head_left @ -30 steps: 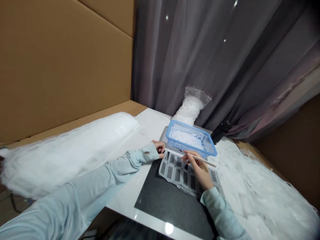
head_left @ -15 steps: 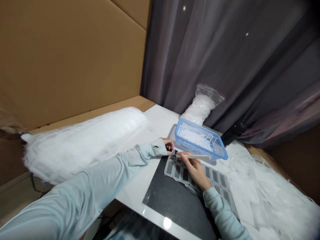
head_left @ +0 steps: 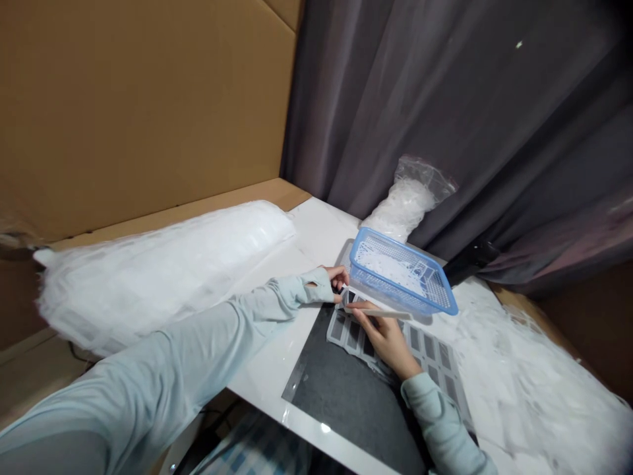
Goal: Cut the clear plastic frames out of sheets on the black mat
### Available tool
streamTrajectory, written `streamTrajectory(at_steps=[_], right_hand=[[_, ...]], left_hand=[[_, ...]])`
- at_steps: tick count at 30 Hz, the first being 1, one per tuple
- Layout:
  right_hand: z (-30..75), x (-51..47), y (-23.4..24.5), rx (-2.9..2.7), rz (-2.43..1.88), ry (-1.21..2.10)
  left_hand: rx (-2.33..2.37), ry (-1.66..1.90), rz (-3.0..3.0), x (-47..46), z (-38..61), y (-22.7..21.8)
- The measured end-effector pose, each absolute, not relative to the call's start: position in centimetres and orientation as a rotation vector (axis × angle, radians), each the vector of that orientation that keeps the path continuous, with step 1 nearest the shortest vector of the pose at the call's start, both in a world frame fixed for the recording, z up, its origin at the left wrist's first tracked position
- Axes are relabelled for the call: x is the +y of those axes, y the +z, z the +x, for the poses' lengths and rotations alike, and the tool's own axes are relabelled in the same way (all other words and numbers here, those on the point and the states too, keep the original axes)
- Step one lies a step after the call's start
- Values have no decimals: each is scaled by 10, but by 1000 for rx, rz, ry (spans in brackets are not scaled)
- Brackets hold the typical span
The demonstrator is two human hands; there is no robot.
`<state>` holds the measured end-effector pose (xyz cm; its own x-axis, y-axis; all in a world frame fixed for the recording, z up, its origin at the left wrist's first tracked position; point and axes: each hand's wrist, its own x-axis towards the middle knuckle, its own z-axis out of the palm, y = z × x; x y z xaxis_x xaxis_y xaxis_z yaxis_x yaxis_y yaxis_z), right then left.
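Blue basket (head_left: pixel 400 245) holds white bits (head_left: pixel 390 270); dark squares (head_left: pixel 429 348) fill grey sheet (head_left: pixel 419 343). Right hand (head_left: pixel 386 336) pinches white stick (head_left: pixel 380 312); left hand (head_left: pixel 337 280) curled at sheet, grip unclear.

Pale stick (head_left: pixel 380 313) held in R hand (head_left: pixel 383 336); corner of grey perforated sheet (head_left: pixel 425 353) touched by L hand (head_left: pixel 337 282), blue basket (head_left: pixel 395 293) just beyond.

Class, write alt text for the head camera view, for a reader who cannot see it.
The right hand pinches a thin pale stick over a grey sheet of rectangular windows, the left hand at its far edge, beside a blue mesh tray.
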<state>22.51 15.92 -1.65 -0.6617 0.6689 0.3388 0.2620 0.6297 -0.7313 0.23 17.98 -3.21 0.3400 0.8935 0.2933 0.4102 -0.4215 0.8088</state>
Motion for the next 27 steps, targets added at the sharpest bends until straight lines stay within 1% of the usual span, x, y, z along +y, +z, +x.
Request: streamTrajectory(at_steps=[12,17,27], right_hand=[[226,158,-19,-2236,-732,863],[226,155,-16,-2264,-768,898],[226,153,-13,-2299,-755,855]], left_hand=[[1222,950,2109,179,-5,-34],[1201,969,2105,184,-8,-40],[1108,934,2163,190,-12,-45]])
